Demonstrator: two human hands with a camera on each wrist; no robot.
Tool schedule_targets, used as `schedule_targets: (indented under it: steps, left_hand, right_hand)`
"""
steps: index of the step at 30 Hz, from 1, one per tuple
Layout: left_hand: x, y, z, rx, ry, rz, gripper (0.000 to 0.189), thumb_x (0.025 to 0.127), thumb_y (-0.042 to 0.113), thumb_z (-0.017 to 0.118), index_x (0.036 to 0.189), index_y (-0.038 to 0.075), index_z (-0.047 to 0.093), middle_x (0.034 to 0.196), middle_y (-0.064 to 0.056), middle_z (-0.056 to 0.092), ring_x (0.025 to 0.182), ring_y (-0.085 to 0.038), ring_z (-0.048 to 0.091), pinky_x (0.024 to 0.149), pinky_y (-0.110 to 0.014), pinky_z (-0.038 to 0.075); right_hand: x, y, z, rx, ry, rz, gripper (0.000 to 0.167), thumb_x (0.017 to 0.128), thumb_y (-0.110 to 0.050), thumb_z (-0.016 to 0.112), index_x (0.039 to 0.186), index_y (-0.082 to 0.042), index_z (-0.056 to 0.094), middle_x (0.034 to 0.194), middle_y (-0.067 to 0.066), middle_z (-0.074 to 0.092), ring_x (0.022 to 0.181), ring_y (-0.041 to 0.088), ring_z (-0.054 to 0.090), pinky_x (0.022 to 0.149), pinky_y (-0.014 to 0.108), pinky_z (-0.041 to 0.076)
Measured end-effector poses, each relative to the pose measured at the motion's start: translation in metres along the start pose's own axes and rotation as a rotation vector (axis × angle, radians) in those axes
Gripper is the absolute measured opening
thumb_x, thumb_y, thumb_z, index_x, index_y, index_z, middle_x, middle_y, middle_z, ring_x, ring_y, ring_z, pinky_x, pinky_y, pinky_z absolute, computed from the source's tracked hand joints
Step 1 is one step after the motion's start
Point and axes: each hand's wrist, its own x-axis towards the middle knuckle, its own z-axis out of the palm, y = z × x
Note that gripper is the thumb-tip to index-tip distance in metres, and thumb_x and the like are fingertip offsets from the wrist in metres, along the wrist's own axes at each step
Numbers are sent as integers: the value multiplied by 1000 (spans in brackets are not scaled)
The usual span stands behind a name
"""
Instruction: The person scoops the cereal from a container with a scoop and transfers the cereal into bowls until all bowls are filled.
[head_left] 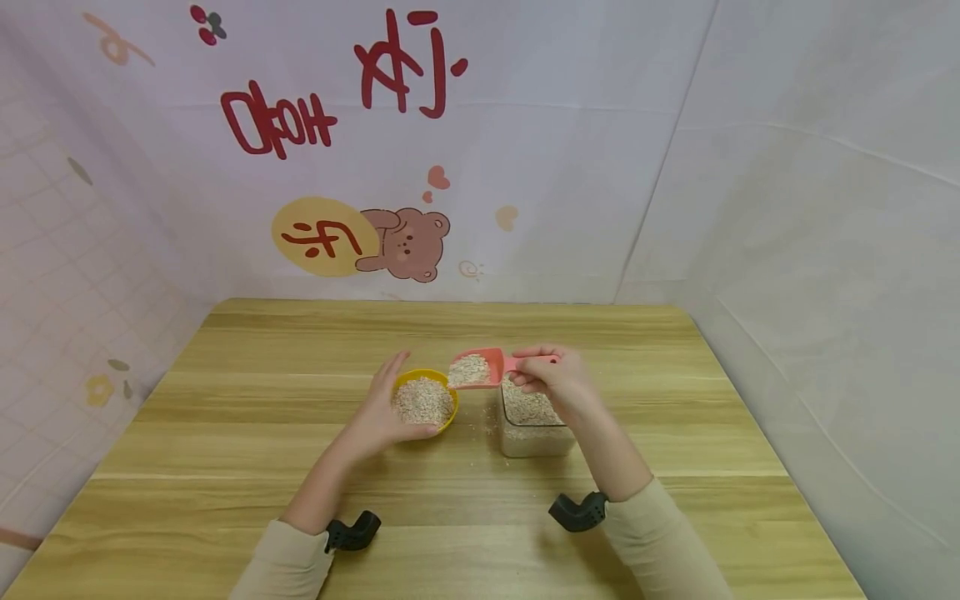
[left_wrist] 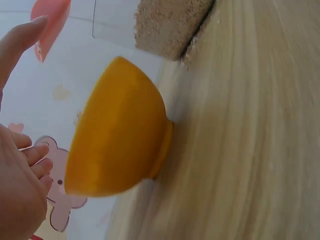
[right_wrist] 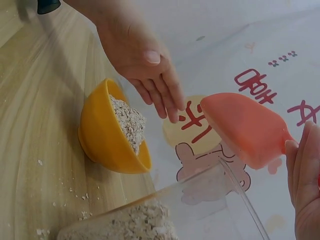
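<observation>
My right hand (head_left: 558,379) grips the handle of a pink scoop (head_left: 494,360) loaded with oat flakes (head_left: 469,369). The scoop's front lip overlaps the right rim of a yellow bowl (head_left: 455,408) in the head view, held above it. Oats (head_left: 423,402) fill that bowl in a mound. Around the bowl's left side my left hand (head_left: 378,421) spreads its thumb and fingers wide, and the left wrist view shows the bowl wall (left_wrist: 117,135) standing apart from the palm. Beneath the right hand is a clear square container (head_left: 536,442) of oats.
Loose flakes (head_left: 491,421) are scattered on the wooden table (head_left: 465,550) between bowl and container. A white printed cloth (head_left: 555,150) hangs behind the table, with more cloth at both sides. Each wrist carries a black camera mount (head_left: 579,512).
</observation>
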Motion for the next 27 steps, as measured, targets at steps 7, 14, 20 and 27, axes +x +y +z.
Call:
schedule_targets:
  steps: [7, 14, 20, 27]
  left_hand:
    - [1, -18, -5, -3, -47, -30, 119, 63, 41, 89, 154, 25, 13, 158, -12, 6, 142, -38, 8, 101, -69, 19]
    - [4, -29, -7, 2, -73, -28, 120, 62, 42, 89, 154, 16, 17, 157, -15, 11, 141, -38, 10, 103, -67, 18]
    - [6, -37, -9, 8, -90, -12, 119, 62, 40, 89, 153, 10, 17, 156, -17, 15, 141, -39, 13, 104, -65, 18]
    - [7, -44, -11, -15, -120, -27, 119, 63, 38, 89, 152, 5, 17, 155, -17, 17, 140, -38, 15, 106, -64, 17]
  right_hand:
    - [8, 0, 10, -6, 1, 35, 30, 87, 4, 61, 114, 16, 57, 73, 13, 69, 61, 14, 66, 56, 23, 54]
    - [16, 1, 16, -93, 24, 60, 27, 84, 0, 66, 110, 9, 65, 80, 18, 70, 68, 20, 68, 60, 28, 56]
    - [22, 5, 22, -105, -21, 57, 30, 86, 4, 61, 113, 15, 59, 78, 14, 68, 64, 15, 67, 59, 27, 55]
    - [29, 8, 27, -84, -49, 76, 31, 83, 8, 59, 113, 17, 57, 71, 13, 68, 59, 15, 66, 56, 25, 54]
